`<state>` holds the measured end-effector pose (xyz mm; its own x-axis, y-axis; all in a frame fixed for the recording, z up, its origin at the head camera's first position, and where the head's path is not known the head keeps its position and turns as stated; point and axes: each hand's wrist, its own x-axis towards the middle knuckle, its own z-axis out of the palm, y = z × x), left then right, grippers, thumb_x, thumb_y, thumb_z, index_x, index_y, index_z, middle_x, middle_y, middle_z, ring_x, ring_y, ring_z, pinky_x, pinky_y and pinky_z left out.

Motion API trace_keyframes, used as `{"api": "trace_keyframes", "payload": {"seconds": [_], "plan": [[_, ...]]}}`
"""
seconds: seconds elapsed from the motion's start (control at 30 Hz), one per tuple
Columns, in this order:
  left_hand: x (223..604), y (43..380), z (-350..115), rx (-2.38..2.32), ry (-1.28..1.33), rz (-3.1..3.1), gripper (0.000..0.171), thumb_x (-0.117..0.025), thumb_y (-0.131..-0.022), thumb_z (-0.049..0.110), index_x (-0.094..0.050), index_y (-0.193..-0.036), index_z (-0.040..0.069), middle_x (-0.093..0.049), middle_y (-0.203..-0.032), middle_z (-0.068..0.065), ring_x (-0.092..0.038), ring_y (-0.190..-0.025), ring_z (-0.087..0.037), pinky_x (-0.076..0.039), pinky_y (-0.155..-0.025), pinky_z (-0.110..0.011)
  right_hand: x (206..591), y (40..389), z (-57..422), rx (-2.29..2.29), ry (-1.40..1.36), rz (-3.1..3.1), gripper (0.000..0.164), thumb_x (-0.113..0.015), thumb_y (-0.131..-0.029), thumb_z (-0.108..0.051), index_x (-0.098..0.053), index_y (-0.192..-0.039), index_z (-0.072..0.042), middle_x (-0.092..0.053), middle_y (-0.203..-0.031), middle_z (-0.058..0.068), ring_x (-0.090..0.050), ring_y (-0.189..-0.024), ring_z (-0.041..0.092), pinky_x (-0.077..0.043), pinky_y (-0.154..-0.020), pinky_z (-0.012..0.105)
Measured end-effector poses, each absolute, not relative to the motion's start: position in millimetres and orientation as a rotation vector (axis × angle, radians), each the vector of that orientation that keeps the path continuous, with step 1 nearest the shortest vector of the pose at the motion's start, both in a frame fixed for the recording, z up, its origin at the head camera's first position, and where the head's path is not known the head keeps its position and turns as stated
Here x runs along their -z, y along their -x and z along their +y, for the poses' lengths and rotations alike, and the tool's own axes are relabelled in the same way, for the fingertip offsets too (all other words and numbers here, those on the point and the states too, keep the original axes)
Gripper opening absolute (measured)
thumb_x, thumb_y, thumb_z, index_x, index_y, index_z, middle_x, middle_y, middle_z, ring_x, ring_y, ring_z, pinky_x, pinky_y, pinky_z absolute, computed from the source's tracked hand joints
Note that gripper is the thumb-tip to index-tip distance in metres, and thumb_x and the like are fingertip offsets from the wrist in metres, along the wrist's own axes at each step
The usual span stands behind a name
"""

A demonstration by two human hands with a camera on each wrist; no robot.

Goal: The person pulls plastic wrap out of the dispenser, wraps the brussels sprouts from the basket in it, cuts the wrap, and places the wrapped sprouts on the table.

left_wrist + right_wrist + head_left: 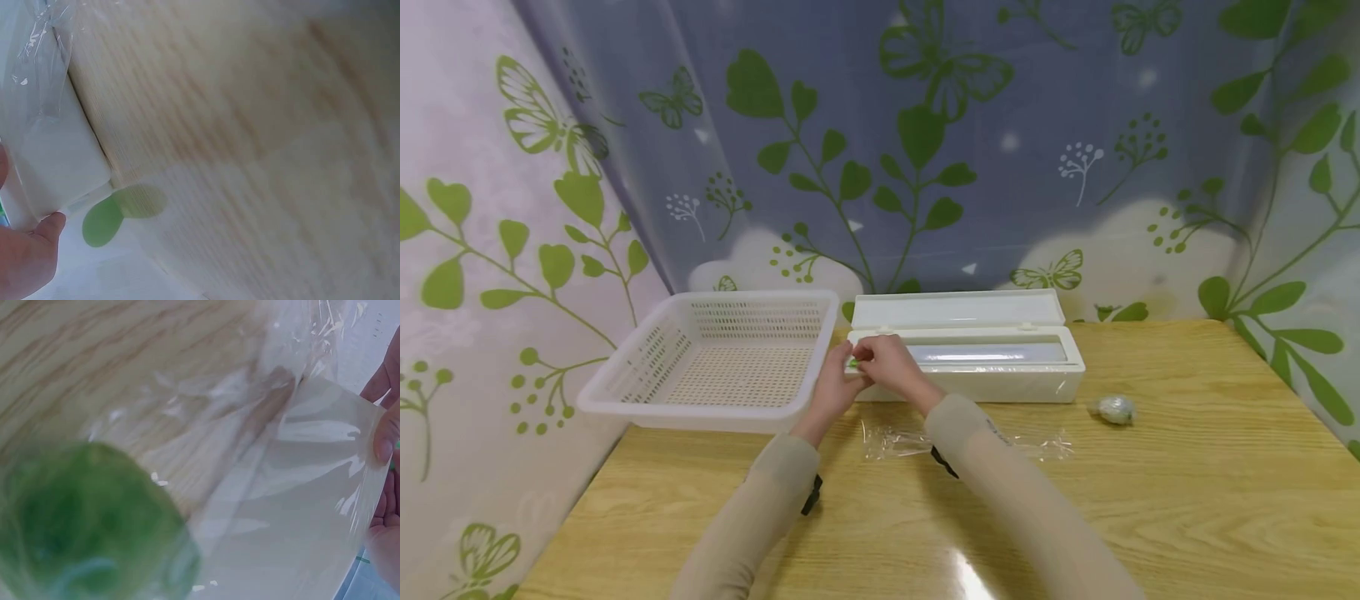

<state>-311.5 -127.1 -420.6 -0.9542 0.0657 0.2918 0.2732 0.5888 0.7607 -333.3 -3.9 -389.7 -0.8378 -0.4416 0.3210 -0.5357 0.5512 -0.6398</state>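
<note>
A white cling film dispenser stands on the table with its lid raised, a roll of film inside. My left hand grips the dispenser's left end; in the left wrist view a digit of this hand presses its corner. Bent over the same end, my right hand pinches at a small green slider, mostly hidden by the fingers. Clear film hangs over the front and lies crinkled on the tabletop. The right wrist view shows film stretched over the white front.
Left of the dispenser is a white plastic basket with slotted walls. A small rounded thing wrapped in film lies to the right on the wooden table. Behind hangs a leaf-patterned curtain. A blurred green shape fills the right wrist view's lower left.
</note>
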Motion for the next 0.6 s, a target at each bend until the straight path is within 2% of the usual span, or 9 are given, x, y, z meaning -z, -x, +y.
{"api": "trace_keyframes", "payload": {"seconds": [0.3, 0.6], "plan": [[419.2, 309.5, -127.5, 1.318, 0.243, -2.616, 0.068, -0.07, -0.076, 0.014, -0.034, -0.129, -0.009, -0.032, -0.134, -0.024, -0.029, -0.123, -0.035, -0.024, -0.101, -0.041, 387.9, 334.7, 0.6, -1.139, -0.901, -2.659, 0.009, -0.064, -0.073, 0.003, -0.064, -0.08, -0.002, -0.064, -0.078, 0.006, -0.059, -0.074, 0.016, -0.047, -0.068, 0.021], [417.3, 308.8, -127.4, 1.307, 0.255, -2.619, 0.069, -0.07, -0.076, 0.014, -0.034, -0.128, -0.011, -0.032, -0.134, -0.025, -0.028, -0.124, -0.035, -0.023, -0.101, -0.041, 384.9, 333.3, 4.5, -1.129, -0.908, -2.656, 0.01, -0.064, -0.073, 0.004, -0.065, -0.082, 0.001, -0.064, -0.078, 0.008, -0.06, -0.074, 0.017, -0.047, -0.064, 0.019]]}}
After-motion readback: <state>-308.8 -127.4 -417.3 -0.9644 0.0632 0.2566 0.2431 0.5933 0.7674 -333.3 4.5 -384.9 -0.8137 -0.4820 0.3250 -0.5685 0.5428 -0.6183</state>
